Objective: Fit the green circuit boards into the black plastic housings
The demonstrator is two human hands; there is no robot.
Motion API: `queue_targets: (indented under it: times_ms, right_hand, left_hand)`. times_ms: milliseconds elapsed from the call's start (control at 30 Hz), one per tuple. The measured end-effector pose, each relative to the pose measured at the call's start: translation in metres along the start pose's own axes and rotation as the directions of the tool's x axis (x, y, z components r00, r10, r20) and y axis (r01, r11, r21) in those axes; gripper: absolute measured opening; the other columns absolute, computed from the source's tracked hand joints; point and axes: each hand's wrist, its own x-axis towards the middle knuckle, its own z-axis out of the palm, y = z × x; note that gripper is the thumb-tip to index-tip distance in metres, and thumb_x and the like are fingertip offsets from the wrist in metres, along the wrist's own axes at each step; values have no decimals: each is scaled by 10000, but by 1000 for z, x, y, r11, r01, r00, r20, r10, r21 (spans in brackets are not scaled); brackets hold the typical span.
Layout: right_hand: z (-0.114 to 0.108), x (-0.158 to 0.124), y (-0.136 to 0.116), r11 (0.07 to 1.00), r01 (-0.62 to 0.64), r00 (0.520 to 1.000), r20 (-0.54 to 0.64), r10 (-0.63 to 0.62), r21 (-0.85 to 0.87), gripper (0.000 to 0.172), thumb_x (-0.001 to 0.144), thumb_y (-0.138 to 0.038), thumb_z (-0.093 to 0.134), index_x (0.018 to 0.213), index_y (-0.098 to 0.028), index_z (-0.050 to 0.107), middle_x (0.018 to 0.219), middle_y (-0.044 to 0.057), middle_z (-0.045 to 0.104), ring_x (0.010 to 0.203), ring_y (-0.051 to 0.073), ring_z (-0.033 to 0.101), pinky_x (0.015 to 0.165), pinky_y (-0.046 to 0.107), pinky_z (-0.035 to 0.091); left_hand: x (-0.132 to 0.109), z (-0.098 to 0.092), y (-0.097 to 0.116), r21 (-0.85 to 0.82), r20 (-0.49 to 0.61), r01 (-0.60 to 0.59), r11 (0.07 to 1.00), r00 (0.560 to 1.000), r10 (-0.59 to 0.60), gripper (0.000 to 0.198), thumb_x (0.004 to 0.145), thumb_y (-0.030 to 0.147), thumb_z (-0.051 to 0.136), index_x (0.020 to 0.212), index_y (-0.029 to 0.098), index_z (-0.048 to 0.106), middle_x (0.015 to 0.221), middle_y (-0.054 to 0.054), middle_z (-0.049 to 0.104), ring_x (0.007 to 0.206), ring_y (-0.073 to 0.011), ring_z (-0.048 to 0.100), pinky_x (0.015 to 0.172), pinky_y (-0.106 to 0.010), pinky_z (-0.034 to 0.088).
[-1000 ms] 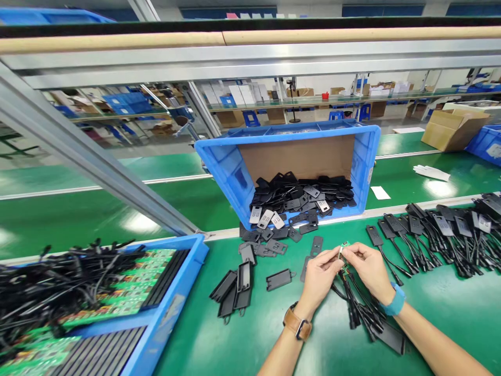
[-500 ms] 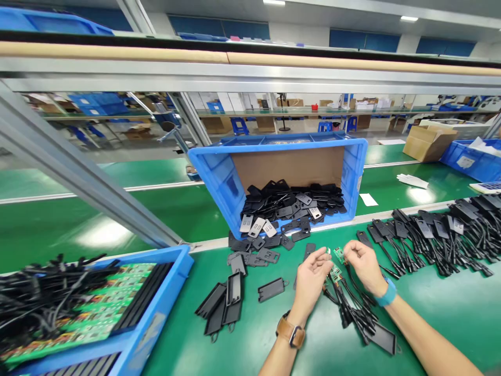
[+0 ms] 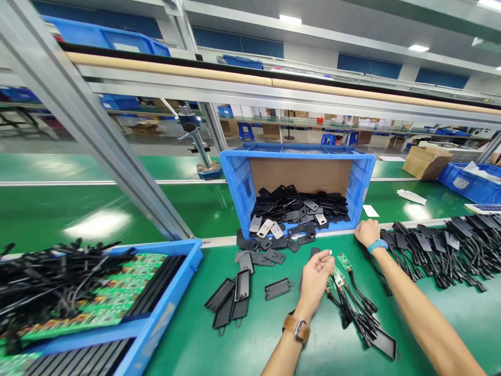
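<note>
Small pale tab, too tiny to tell its material, is pinched at the fingertips of the left hand, which is closed on it palm-up above the smooth green bench mat; a brown strap watch sits on that wrist. Just right of the tab lies a bundle of small green circuit boards, rectangular, each trailing a thick black cable; the cables overlap in a loose fan on the mat. Right hand, with a blue wristband, lies knuckles-up at the front right corner of a blue plastic crate; cannot tell whether it grips anything. The crate is tipped on its side, ribbed walls, cardboard lining at the back, and holds a heap of flat black plastic shells, some spilled onto the mat. One matte rectangular shell lies alone near the left hand. To the right, a row of black cabled housings lies side by side. At far left, a blue tray carries tangled black cables over green boards.
</note>
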Motion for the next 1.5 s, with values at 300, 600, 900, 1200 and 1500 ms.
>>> queue_targets:
  times_ms: [300, 600, 900, 1200, 1500]
  right_hand:
    - [-9, -117, -60, 879, 332, 899, 167, -404, 342, 289, 914, -414, 600, 1109, -208, 549, 919, 50, 668, 842, 206, 628, 775, 319, 499]
    - [4, -150, -56, 821, 441, 855, 109, -508, 364, 159, 997, -270, 475, 1078, -214, 600, 947, 78, 694, 858, 229, 653, 770, 361, 505]
    - [-22, -123, -36, 685, 512, 743, 133, -656, 518, 65, 951, -220, 553, 943, -210, 617, 1350, 134, 551, 1304, 268, 467, 1046, 480, 444]
    - [-35, -93, -12, 752, 283, 948, -54, -314, 596, 62, 935, -260, 579, 930, -204, 604, 1285, 118, 615, 1269, 245, 531, 1069, 430, 408]
    - [-24, -87, 0, 767, 219, 975, -114, -189, 603, 86, 924, -288, 570, 924, -208, 601, 1302, 130, 613, 1268, 251, 542, 1071, 425, 404]
  left_hand:
    - [5, -7, 2, -280, -80, 34, 959, 995, -59, 475, 722, 368, 830, 1090, 145, 627, 1033, -117, 716, 871, -168, 689, 852, -319, 538]
    - [3, -5, 10, -94, -124, 29, 995, 991, -40, 506, 674, 385, 852, 1077, 133, 678, 974, -102, 735, 850, -167, 686, 795, -295, 543]
    - [-1, -6, 12, 157, 172, 132, 979, 972, -159, 436, 764, 466, 762, 1043, 130, 751, 1021, -120, 746, 853, -213, 688, 799, -353, 570]
    - [-43, 39, 7, 617, 534, -518, 593, 828, 168, 283, 913, 451, 563, 983, 211, 695, 991, -113, 676, 987, -268, 595, 934, -427, 439]
    - [-84, 63, -5, 441, 874, -675, 591, 474, -110, 315, 875, 378, 652, 1135, 209, 598, 1137, -143, 657, 1190, -316, 544, 1028, -488, 390]
